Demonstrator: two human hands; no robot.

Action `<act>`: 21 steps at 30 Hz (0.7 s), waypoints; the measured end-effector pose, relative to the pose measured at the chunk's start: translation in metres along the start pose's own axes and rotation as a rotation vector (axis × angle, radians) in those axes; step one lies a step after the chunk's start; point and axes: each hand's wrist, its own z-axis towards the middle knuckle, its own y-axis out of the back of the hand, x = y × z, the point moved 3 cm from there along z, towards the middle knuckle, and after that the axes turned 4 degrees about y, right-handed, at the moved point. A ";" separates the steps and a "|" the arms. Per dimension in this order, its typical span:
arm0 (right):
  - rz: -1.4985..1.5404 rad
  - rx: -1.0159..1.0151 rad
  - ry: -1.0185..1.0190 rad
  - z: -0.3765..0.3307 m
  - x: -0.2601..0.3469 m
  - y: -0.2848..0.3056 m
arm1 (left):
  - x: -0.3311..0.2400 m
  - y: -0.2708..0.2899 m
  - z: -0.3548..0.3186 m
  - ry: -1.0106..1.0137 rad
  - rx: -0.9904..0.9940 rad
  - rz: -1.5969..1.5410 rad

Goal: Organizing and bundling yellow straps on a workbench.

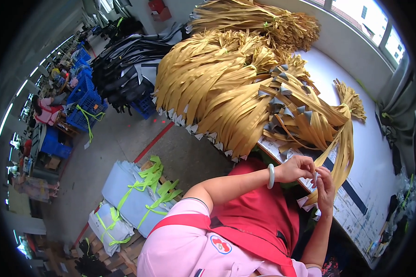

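My left hand [296,168], with a pale bangle on its wrist, is closed in a pinch at the table's front edge. Close against it, my right hand [326,188] has its fingers bent together, a small whitish piece [315,178] showing at them. Whatever lies between the fingertips is too small to make out. Just behind both hands, a bundle of gold-coloured strips [346,150] hangs over the edge, its lower ends [311,199] beside my right hand. Loose gold strips with grey ends [282,104] lie tangled farther back.
Large heaps of gold strips [208,83] cover the white table [370,161], some overhanging its left edge. Tied pale-blue stacks [125,180] stand on the floor at left. Beyond are black pieces [125,69], blue crates [85,94] and a seated person [46,111]. A window is at upper right.
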 end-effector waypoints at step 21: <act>0.177 0.225 -0.252 0.030 -0.009 0.021 | -0.010 0.008 0.015 0.056 0.042 0.227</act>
